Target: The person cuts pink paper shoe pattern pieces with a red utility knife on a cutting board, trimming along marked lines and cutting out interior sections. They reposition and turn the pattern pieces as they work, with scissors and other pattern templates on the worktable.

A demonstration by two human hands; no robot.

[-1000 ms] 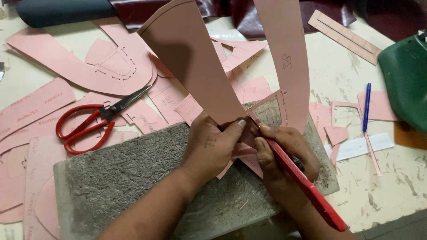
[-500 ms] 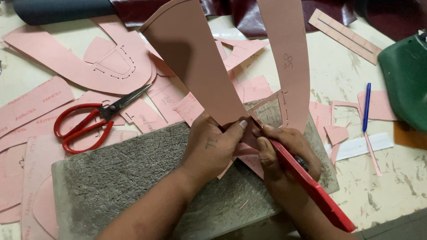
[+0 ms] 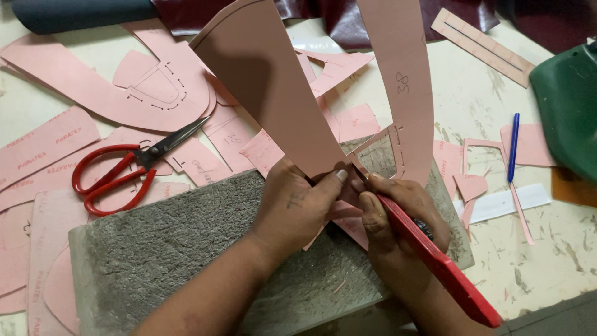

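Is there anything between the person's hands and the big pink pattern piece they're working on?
Nothing visible. The left hand presses directly on the pink pattern piece, and the right hand brings the red-handled knife straight to its lower edge over the grey cutting board. The scissors lie off to the side.

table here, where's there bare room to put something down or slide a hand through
Bare table shows lower right, below the white strip, and between the blue pen and the tall pink pattern piece. The left is crowded: red scissors on overlapping pink pieces.
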